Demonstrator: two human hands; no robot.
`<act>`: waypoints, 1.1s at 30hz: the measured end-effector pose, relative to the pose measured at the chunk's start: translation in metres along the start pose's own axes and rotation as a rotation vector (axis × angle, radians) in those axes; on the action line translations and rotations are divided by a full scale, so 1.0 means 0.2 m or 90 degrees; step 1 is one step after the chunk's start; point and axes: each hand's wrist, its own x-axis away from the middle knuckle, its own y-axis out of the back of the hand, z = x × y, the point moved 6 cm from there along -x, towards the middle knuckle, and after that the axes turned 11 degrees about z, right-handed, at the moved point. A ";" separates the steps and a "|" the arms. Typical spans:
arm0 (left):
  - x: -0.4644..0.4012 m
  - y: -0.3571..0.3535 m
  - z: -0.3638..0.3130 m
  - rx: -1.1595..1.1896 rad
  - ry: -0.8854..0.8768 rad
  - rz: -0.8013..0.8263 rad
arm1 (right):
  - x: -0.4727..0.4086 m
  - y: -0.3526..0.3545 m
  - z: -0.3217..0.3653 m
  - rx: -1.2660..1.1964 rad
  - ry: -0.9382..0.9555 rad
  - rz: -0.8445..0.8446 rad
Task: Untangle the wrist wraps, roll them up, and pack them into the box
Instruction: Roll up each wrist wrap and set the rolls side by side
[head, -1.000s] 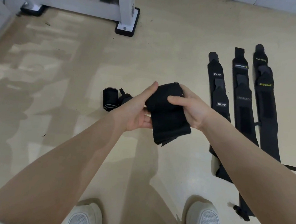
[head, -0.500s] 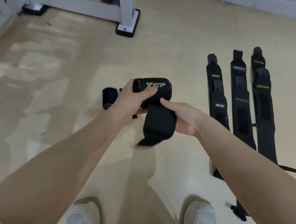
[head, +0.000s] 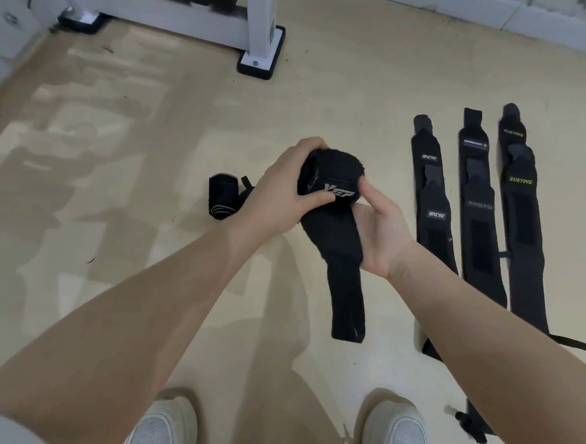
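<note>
— Two risks, as I read it, both in the roll. How do the hands sit on it?

— Left hand (head: pixel 280 183) has its grip curled over the wound part of the wrist wrap (head: pixel 332 179), thumb across the logo. Right hand (head: pixel 376 233) lies palm up under it, thumb pressing the roll's side, the loose tail (head: pixel 347 293) draping over that palm and hanging toward the floor (head: pixel 114 211).

— So what might go wrong?

— If the left grip slackens, I'd judge the coil springs open — elastic fabric wants to unwind. And if the tail feeds in crooked, the roll would likely cone out and pack badly.

— Count things, left to right.

— One finished roll (head: pixel 222 197) on the floor, just left of the hands. One wrap in hand, partly wound. Then three flat wraps laid side by side, apart from each other: the first (head: pixel 434 213), the middle (head: pixel 479 205), the far-right (head: pixel 520 181). Five in all.

— And the box?

— None in view — only a white rack foot (head: pixel 260 58) up top and two white shoes (head: pixel 166 427) below.
</note>
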 end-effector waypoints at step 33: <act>0.07 -0.12 0.23 0.655 0.303 -0.028 | -0.07 0.16 0.10 0.296 0.160 -0.108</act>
